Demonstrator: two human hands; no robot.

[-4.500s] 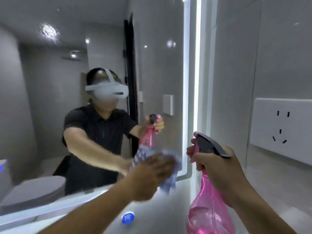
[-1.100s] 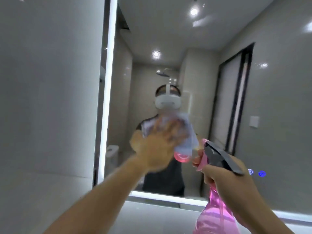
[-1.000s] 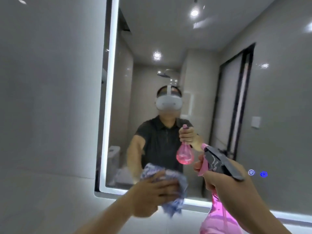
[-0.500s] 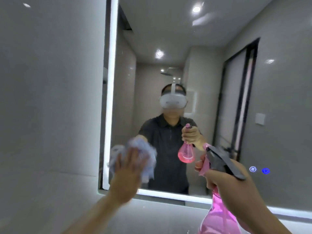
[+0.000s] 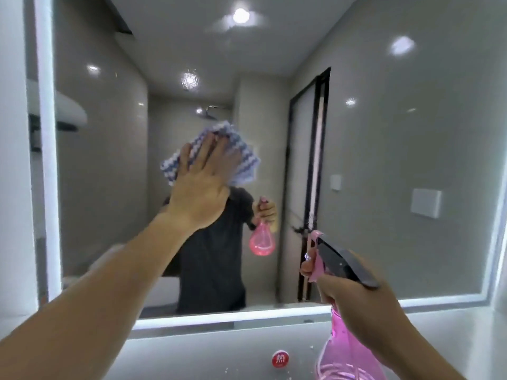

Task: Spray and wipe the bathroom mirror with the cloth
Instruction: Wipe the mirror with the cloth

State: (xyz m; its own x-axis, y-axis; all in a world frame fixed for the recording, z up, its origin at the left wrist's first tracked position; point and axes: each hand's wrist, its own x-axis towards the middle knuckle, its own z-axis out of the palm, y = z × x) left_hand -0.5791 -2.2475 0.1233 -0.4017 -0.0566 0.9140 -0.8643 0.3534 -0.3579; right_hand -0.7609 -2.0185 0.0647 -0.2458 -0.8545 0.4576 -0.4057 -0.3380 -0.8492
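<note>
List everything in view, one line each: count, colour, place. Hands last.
mirror: 1, lit white strip along its edges, fills the wall ahead
cloth: 1, blue and white striped, pressed flat on the mirror, centre
spray bottle: 1, pink body with dark trigger head, lower right, nozzle towards the mirror
round button: 1, red with a white mark, on the panel below the mirror
reflection: 1, person in a dark shirt with the bottle, seen in the mirror below the cloth
left hand: 1, palm open, fingers spread on the cloth
right hand: 1, wrapped around the spray bottle's neck
</note>
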